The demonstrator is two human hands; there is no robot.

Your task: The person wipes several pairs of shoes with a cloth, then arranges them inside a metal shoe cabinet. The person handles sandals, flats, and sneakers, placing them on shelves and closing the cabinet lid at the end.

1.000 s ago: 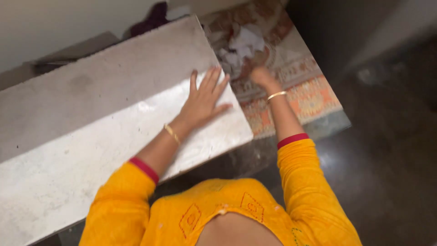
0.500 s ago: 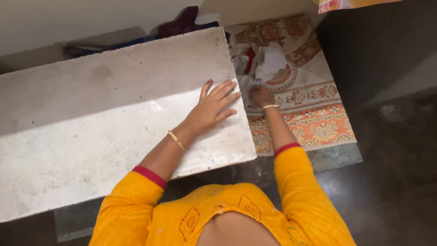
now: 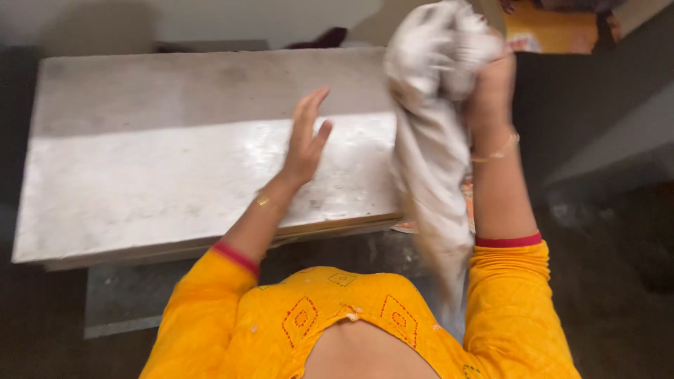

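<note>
Cloth fills the right hand's grip: the right hand (image 3: 491,88) is clamped on a bunched white cloth (image 3: 432,140), raised above the right end of the bench (image 3: 175,175). The bundle is crumpled at the top where the fingers close round it, and the rest hangs down in a long, blurred fold past the bench's right edge, ending beside the right sleeve (image 3: 512,302). A thin gold bangle (image 3: 495,151) circles that wrist. The left hand (image 3: 307,137) holds nothing; its fingers are straight and together, the palm turned on edge just over the bench top, left of the cloth, and whether it touches the surface cannot be told. A second bangle (image 3: 267,203) sits on that wrist. The bench is a pale stone slab, brightly lit across its middle. Beyond its right end, behind the raised hand, lies something yellow and orange (image 3: 554,28). Both sleeves are yellow with red cuffs.
</note>
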